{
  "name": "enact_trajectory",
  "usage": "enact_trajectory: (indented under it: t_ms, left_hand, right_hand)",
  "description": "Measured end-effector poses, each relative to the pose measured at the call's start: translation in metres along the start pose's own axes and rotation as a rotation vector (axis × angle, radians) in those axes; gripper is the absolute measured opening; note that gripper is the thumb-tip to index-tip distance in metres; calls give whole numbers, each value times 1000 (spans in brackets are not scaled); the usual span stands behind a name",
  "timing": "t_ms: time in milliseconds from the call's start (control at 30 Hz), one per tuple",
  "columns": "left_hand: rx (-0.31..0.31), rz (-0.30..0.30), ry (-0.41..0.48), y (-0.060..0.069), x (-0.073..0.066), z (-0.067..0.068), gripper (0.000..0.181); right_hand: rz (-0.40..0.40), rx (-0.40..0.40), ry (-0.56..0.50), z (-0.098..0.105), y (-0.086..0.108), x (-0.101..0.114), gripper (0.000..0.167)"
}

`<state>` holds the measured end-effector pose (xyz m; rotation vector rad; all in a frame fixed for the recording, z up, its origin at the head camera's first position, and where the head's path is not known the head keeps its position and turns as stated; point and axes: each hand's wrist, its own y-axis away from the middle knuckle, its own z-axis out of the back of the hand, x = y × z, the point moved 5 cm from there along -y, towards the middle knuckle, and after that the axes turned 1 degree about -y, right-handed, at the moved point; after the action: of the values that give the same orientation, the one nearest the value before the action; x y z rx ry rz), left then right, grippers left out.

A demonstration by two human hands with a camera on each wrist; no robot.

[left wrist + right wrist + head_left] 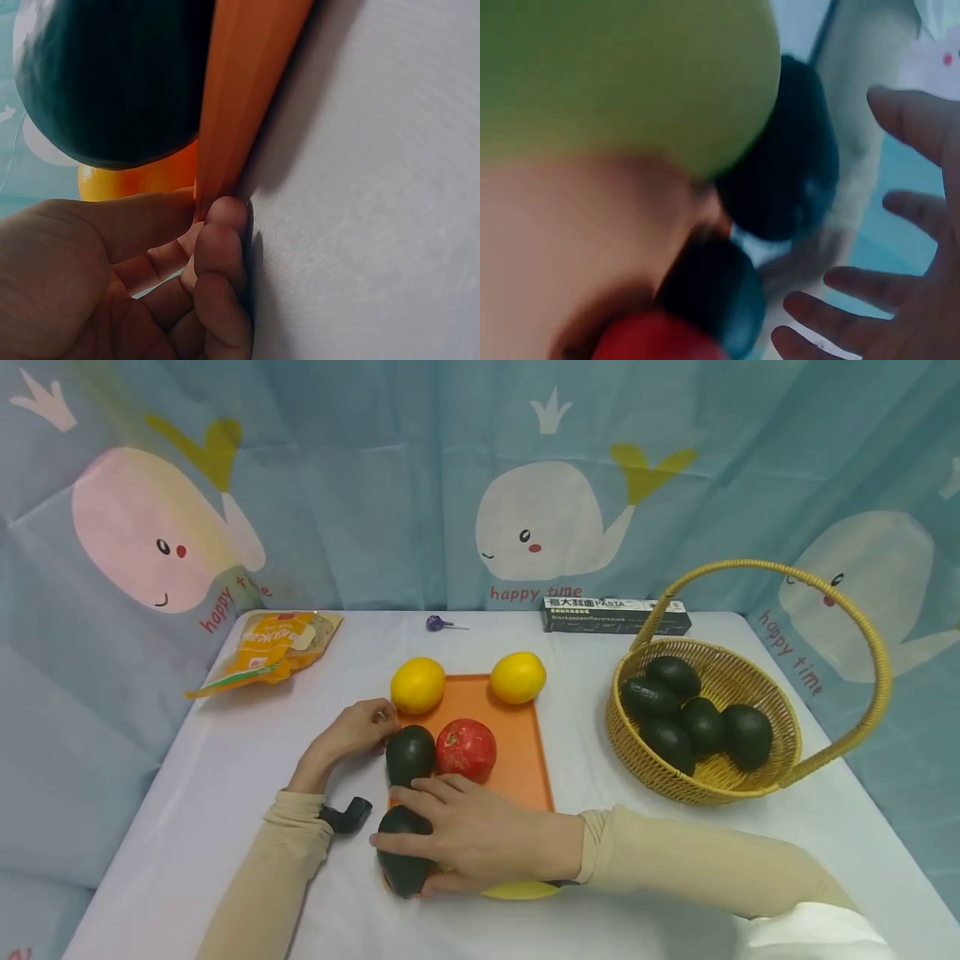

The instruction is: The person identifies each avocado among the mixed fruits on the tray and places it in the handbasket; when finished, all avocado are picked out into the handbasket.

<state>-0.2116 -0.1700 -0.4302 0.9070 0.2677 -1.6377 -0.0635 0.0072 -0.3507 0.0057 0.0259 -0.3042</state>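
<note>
My left hand (358, 727) pinches the left edge of an orange tray (522, 739); the left wrist view has the tray's rim (244, 97) between thumb and curled fingers. Over the tray's near left corner my right hand (487, 835) is spread, its fingers (911, 120) apart from the fruit in the right wrist view. Beneath it in the head view lies a dark green avocado (403, 868). A second avocado (410, 755) sits farther up the left side, beside a red pomegranate (467, 750). A yellow-green fruit (522, 891) is mostly hidden under the right forearm.
Two lemons (417, 685) lie at the tray's far corners. A wicker basket (705, 793) with several avocados and a tall handle stands right. Behind are a pasta box (617, 616), a lollipop (435, 623) and a yellow food bag (277, 643). A curtain (360, 485) hangs around the table.
</note>
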Motion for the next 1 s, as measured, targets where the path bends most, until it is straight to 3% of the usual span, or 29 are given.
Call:
enact_trajectory:
  t_ms: [200, 433, 767, 1000]
  left_hand:
    - [4, 3, 17, -1, -1, -1, 16]
    - [8, 13, 17, 0, -1, -1, 16]
    - [-3, 6, 19, 1, 0, 0, 15]
    - [6, 11, 15, 1, 1, 0, 15]
  right_hand:
    - [56, 118, 78, -13, -13, 15, 57]
    - [53, 45, 90, -12, -17, 15, 47]
    - [53, 137, 50, -14, -19, 14, 56]
    - [-54, 102, -131, 11, -5, -2, 60]
